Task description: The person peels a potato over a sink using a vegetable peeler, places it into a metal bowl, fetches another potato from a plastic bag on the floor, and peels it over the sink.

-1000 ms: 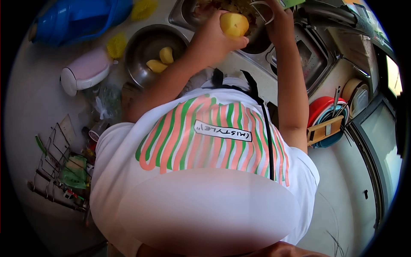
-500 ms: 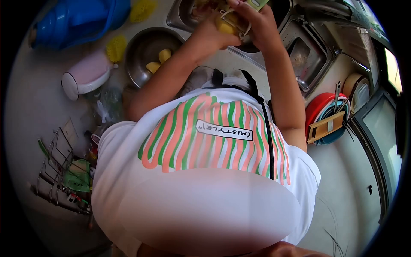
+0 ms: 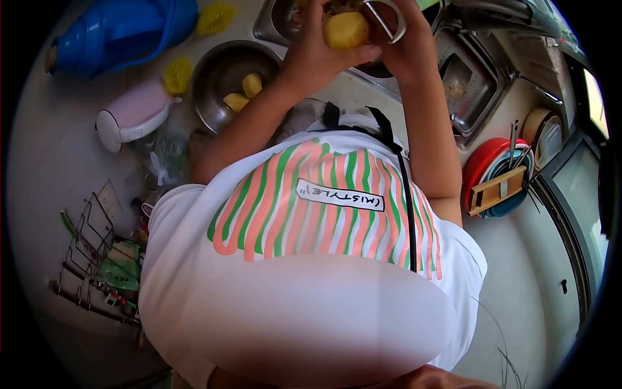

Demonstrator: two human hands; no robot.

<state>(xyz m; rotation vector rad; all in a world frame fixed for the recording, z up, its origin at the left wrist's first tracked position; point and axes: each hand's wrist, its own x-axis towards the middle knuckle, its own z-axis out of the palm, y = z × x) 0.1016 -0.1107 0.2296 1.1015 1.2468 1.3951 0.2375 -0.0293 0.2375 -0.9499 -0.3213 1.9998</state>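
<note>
Over the sink at the top of the view, my left hand is closed round a yellow peeled potato, with its thumb along the near side. My right hand grips a peeler with a pale, curved head and a metal blade. That blade stands just right of the potato, with a small gap between them. Most of the peeler's handle is hidden by my right hand. Left of my forearm, a steel bowl holds yellow potato pieces.
Behind my hands is a metal sink with peelings in it. At left lie a blue thermos, yellow scrubbers and a pink-and-white kettle. A wire rack stands lower left. Stacked basins with a wooden slicer sit at right.
The peeler has moved off the potato to the right and turned. My hands have come slightly apart, and more of the potato shows.
</note>
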